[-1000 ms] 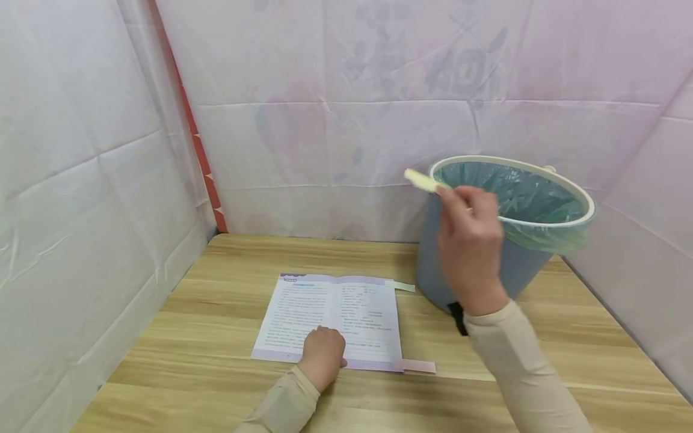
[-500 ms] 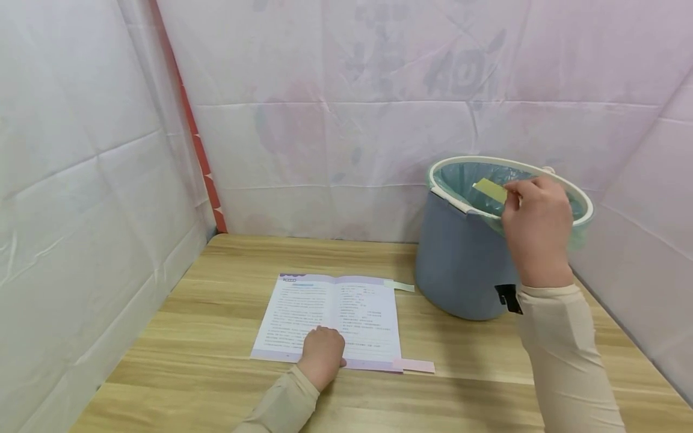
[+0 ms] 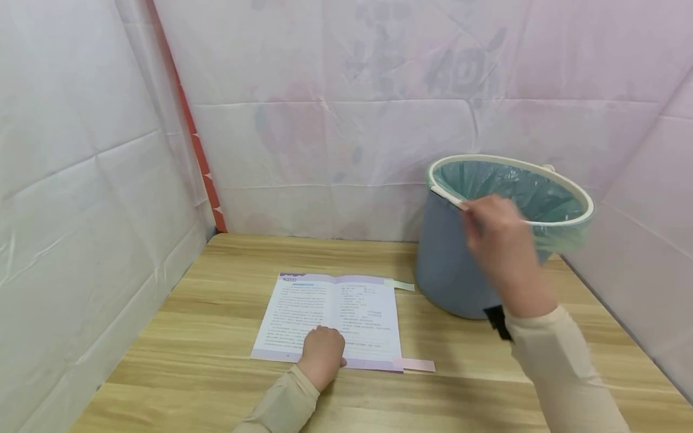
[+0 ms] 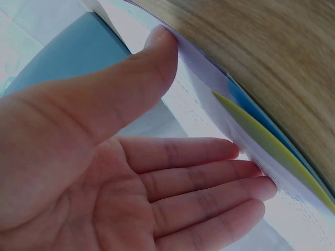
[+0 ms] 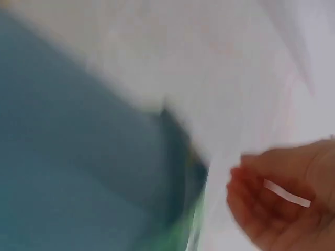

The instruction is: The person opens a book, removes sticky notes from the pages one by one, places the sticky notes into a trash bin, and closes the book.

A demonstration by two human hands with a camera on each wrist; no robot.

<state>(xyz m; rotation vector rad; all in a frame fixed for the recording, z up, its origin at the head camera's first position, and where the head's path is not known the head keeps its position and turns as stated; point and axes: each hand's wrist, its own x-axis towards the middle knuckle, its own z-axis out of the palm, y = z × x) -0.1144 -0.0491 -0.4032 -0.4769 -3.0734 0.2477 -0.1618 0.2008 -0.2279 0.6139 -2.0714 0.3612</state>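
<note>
My left hand (image 3: pixel 320 355) rests on the lower middle of an open booklet (image 3: pixel 303 307) with printed pages. In the left wrist view its fingers lie straight against the page, the thumb near the edge. A pale green paper tab (image 3: pixel 402 285) and a pink paper tab (image 3: pixel 415 365) stick out past the booklet's right side. My right hand (image 3: pixel 503 240), blurred, hangs before the rim of a grey-blue trash bin (image 3: pixel 455 264) with its fingers loosely curled. No note shows in it; a pale strip shows among its fingers in the right wrist view, and I cannot tell what it is.
A green plastic liner (image 3: pixel 520 183) covers the bin's inside and folds over its cream rim (image 3: pixel 579 201). The bin stands at the back right of the wooden table (image 3: pixel 184 373). White cloth walls (image 3: pixel 260 138) rise at the back and sides. Inside the bin, the bottom is hidden.
My right hand carried a yellow sticky note to the right, over the bin's mouth, then came back left and slightly down without the note in sight. My left hand and the booklet stayed put.
</note>
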